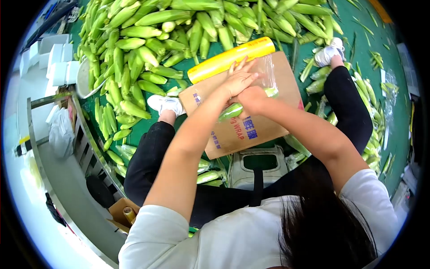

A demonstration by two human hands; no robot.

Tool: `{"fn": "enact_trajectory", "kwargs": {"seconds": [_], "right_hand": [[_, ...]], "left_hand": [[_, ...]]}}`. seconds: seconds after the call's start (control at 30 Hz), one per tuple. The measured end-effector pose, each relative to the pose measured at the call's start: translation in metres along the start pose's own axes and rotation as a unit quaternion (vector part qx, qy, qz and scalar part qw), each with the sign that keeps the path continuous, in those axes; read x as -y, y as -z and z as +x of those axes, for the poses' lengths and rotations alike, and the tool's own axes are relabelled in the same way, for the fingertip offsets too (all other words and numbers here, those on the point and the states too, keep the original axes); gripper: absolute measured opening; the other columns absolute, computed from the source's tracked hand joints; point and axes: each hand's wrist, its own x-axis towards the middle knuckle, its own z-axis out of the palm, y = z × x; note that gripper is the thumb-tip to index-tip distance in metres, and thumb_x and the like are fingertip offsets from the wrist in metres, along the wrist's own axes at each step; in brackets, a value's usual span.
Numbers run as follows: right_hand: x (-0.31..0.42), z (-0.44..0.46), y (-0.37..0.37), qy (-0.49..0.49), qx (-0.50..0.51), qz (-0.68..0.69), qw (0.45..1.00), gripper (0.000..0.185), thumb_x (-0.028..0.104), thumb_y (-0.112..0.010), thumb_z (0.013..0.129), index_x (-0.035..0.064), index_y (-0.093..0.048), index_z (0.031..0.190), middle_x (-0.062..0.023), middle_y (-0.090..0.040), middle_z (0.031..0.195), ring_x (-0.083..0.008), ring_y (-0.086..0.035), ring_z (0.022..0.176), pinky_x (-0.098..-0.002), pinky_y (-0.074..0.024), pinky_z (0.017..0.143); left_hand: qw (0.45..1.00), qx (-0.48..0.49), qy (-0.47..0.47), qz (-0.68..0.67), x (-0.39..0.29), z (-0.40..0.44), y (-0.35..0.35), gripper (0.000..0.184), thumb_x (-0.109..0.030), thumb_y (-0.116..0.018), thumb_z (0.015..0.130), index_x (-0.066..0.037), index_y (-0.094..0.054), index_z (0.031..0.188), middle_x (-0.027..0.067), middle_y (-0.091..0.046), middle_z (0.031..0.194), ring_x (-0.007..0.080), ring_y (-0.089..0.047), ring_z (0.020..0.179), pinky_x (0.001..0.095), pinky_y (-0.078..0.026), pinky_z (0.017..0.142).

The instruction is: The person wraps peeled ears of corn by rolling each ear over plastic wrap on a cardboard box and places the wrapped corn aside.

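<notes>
A green ear of corn (230,112) lies across the cardboard box (242,139) on my lap, its other end showing beyond my hands. My right hand (251,99) is closed around the middle of the ear, hiding that part. Over it reaches my left hand (241,80), its fingers stretched out and spread toward the yellow roll of cling film (230,59). Along the far edge of the box lies this roll. Clear film (267,74) runs from the roll down toward the corn at the right of my hands.
A big heap of corn in husks (179,27) covers the green floor (358,22) ahead. More ears, some in film, lie beside my right leg (349,98). At the left are a metal-framed rack (67,179), white foam boxes (60,67) and a white bucket (84,78).
</notes>
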Motion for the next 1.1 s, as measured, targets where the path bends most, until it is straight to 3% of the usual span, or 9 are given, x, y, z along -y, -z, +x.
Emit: {"fn": "enact_trajectory", "kwargs": {"seconds": [0.23,0.47,0.57,0.63,0.67,0.73,0.87,1.0,1.1], "right_hand": [[0.029,-0.052,-0.065,0.194,0.371,0.086,0.904,0.080,0.064,-0.076,0.068,0.0174,-0.066,0.132,-0.0150,-0.066,0.130,-0.0323,-0.061,0.119,-0.0463,-0.0478,0.101],[0.088,-0.278,-0.049,0.007,0.213,0.477,0.852,0.064,0.052,-0.071,0.086,-0.0013,-0.058,0.119,-0.0143,-0.066,0.108,-0.0252,-0.062,0.091,-0.0364,-0.0505,0.082],[0.070,-0.352,-0.066,-0.144,-0.035,0.745,0.650,0.060,0.056,-0.059,0.093,0.0033,-0.058,0.123,-0.0155,-0.065,0.112,-0.0245,-0.064,0.098,-0.0392,-0.0538,0.084],[0.074,-0.363,-0.082,-0.112,-0.202,0.897,0.377,0.057,0.053,-0.045,0.100,0.0079,-0.050,0.134,-0.0166,-0.063,0.117,-0.0284,-0.066,0.105,-0.0475,-0.0561,0.091],[0.093,-0.365,-0.058,-0.126,-0.223,0.894,0.368,0.056,0.044,-0.053,0.099,0.0096,-0.043,0.142,-0.0155,-0.063,0.117,-0.0300,-0.066,0.105,-0.0485,-0.0566,0.091],[0.092,-0.369,-0.080,-0.130,-0.225,0.865,0.429,0.059,0.031,-0.064,0.095,0.0093,-0.041,0.144,-0.0141,-0.063,0.112,-0.0290,-0.067,0.103,-0.0458,-0.0585,0.086],[0.081,-0.342,-0.064,-0.178,-0.110,0.843,0.495,0.063,0.014,-0.072,0.085,0.0056,-0.043,0.140,-0.0131,-0.064,0.103,-0.0250,-0.068,0.090,-0.0412,-0.0592,0.074],[0.077,-0.297,-0.044,-0.089,0.186,0.844,0.495,0.072,0.014,-0.077,0.082,0.0062,-0.041,0.144,-0.0151,-0.065,0.107,-0.0298,-0.068,0.090,-0.0466,-0.0573,0.080],[0.095,-0.297,0.000,-0.092,0.005,0.463,0.881,0.078,0.006,-0.079,0.075,0.0037,-0.042,0.144,-0.0148,-0.064,0.118,-0.0303,-0.067,0.101,-0.0440,-0.0542,0.089]], "left_hand": [[0.975,-0.013,-0.114,0.191,-0.053,-0.039,-0.035,0.051,-0.045,-0.053,0.097,-0.038,-0.048,0.147,0.0035,-0.029,0.164,0.0323,-0.022,0.152,0.0594,-0.014,0.121],[0.973,-0.088,-0.072,0.202,-0.068,-0.049,-0.063,0.054,-0.035,-0.053,0.097,-0.028,-0.046,0.150,0.0130,-0.032,0.162,0.0339,-0.026,0.150,0.0580,-0.021,0.120],[0.956,-0.149,-0.038,0.250,-0.118,-0.077,-0.104,0.052,-0.026,-0.054,0.093,-0.013,-0.052,0.143,0.0171,-0.037,0.157,0.0354,-0.031,0.147,0.0583,-0.026,0.117],[0.973,0.131,-0.039,0.186,-0.178,-0.093,-0.115,0.046,-0.025,-0.055,0.091,-0.011,-0.058,0.135,0.0157,-0.047,0.149,0.0340,-0.039,0.142,0.0592,-0.028,0.115],[0.968,-0.025,-0.229,0.096,-0.191,-0.122,-0.134,0.044,-0.023,-0.058,0.088,-0.012,-0.061,0.131,0.0145,-0.058,0.137,0.0337,-0.049,0.134,0.0556,-0.033,0.112],[0.967,0.209,-0.135,-0.057,-0.213,-0.151,-0.150,0.048,-0.010,-0.057,0.085,-0.007,-0.058,0.132,0.0190,-0.059,0.133,0.0400,-0.058,0.122,0.0445,-0.047,0.103],[0.957,-0.262,-0.093,0.084,-0.260,-0.168,-0.031,0.063,-0.002,-0.062,0.077,-0.010,-0.054,0.139,0.0208,-0.048,0.145,0.0365,-0.059,0.121,0.0433,-0.053,0.094],[0.984,0.014,-0.154,0.088,-0.250,-0.152,0.022,0.030,-0.018,-0.062,0.080,-0.018,-0.062,0.110,0.0099,-0.066,0.110,0.0261,-0.067,0.104,0.0383,-0.055,0.063],[0.990,0.070,-0.111,0.042,-0.229,-0.142,0.034,0.024,-0.016,-0.065,0.084,-0.011,-0.060,0.106,0.0099,-0.067,0.081,0.0312,-0.068,0.073,0.0405,-0.053,0.056]]}}
